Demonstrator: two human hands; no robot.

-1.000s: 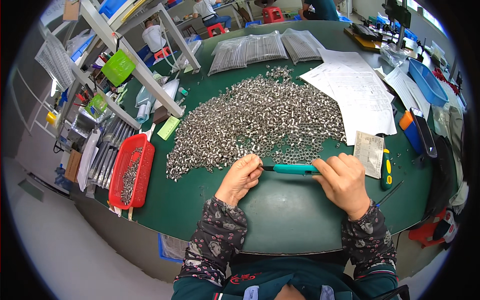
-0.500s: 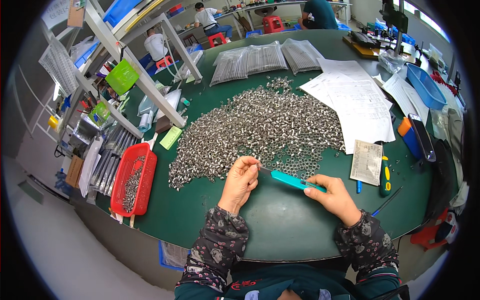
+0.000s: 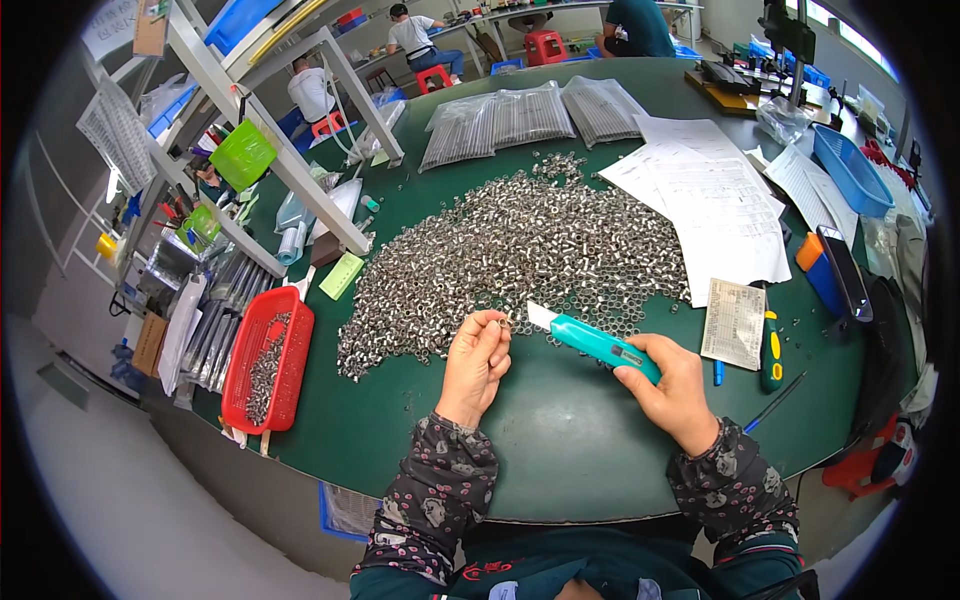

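A wide heap of small silvery metal rings covers the middle of the round green table. My left hand rests at the near edge of the heap, its fingertips pinched on one small ring. My right hand grips a teal utility knife by the handle. Its blade is out and points left toward my left fingertips, a short gap apart.
A red basket with metal parts stands at the left table edge. Clear bags of parts lie at the far side, paper sheets and a blue bin to the right. A white frame stands far left. People sit in the background.
My right hand has slid back along the knife to its handle end and swung the blade out toward my left hand. My left hand has let go of the knife and now pinches a ring.
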